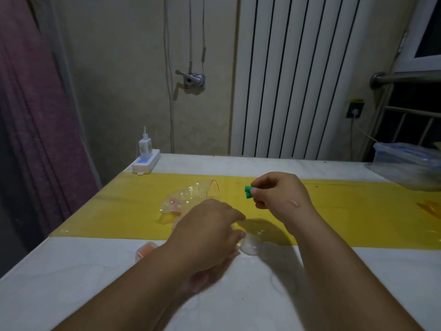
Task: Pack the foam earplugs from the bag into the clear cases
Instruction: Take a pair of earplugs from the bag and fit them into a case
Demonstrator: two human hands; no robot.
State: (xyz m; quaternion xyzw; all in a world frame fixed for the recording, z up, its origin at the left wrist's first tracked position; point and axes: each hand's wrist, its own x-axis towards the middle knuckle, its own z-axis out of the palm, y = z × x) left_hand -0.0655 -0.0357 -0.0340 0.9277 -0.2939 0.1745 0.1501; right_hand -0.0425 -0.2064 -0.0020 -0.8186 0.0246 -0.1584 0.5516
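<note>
Right hand (280,191) is pinching two green plugs (249,192) up off the bench (71,283), looks like pairing them so they drop in together. Left hand (210,231) reaches for a clear case (249,246), fingers blurry so can't tell its grip. Bag (191,199) sits behind, a filled case (146,250) by the left wrist.

The earplugs (249,192) pinched in the right hand (278,191) were bright green. The table (71,283) was white, crossed by a plain yellow band (346,211). The bag (191,197) was clear with a thin red line at its mouth and pink bits inside. A case (146,250) by the left forearm showed orange. The curtain (31,115) was dull purple, the radiator (298,80) white with dark vertical gaps.
</note>
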